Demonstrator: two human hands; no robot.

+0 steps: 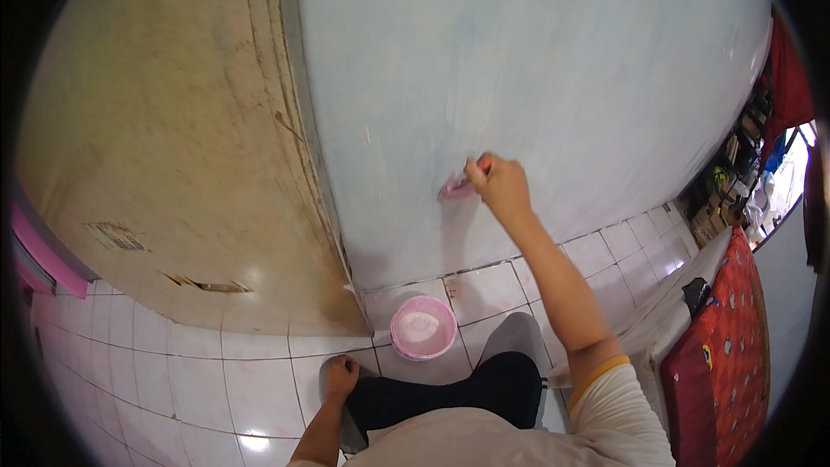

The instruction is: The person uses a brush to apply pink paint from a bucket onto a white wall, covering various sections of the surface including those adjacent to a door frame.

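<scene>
My right hand (500,186) is closed round a paintbrush (458,187), with a bit of orange-red handle showing between the fingers. The brush's pinkish bristle end points left, at the pale blue-white painted wall (553,78); whether it touches the wall, I cannot tell. Pale vertical streaks run up the wall above it. My left hand (341,374) rests by my left knee with its fingers curled in, and no object shows in it. On the floor between my knees and the wall stands a pink bucket (399,329) with whitish-pink paint inside.
A stained yellowish board (173,121) with a broken hole low down stands left, its edge meeting the painted wall. White tiles (259,380) cover the floor. At right, a red patterned mattress (731,337) leans near a pale panel. Clutter (735,173) fills the far right corner.
</scene>
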